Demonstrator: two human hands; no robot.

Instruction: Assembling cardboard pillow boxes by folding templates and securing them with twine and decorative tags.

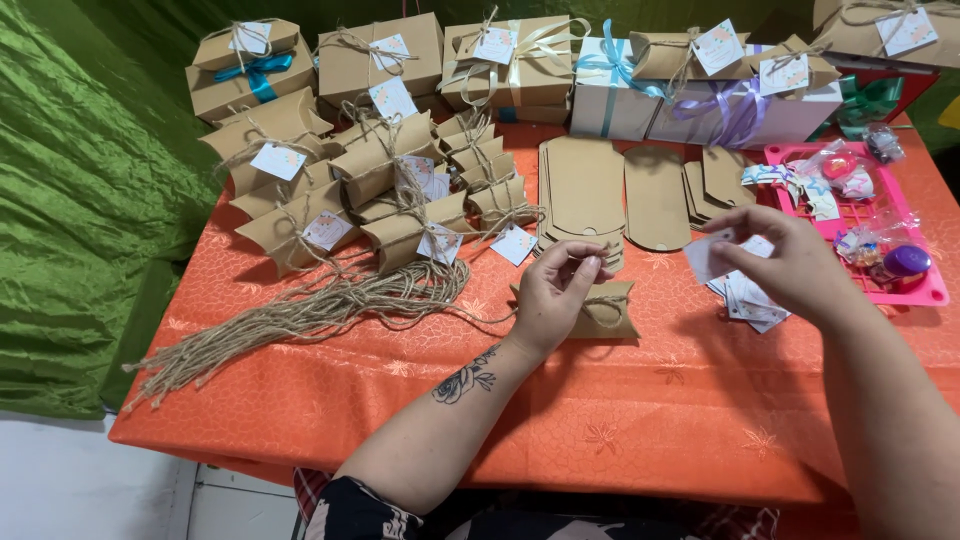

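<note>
A small brown pillow box [612,312] tied with twine lies on the orange tablecloth [600,420]. My left hand [556,295] rests over its left part and pinches the end of the twine [583,262] above it. My right hand [785,262] hovers to the right and holds a small white paper tag [706,256] between thumb and fingers. A loose stack of similar tags [748,300] lies under that hand.
A bundle of cut twine [300,315] lies at left. Finished pillow boxes [370,190] and larger gift boxes [520,65] fill the back. Flat unfolded box blanks [585,195] lie in the middle. A pink tray [925,293] with small items sits at right.
</note>
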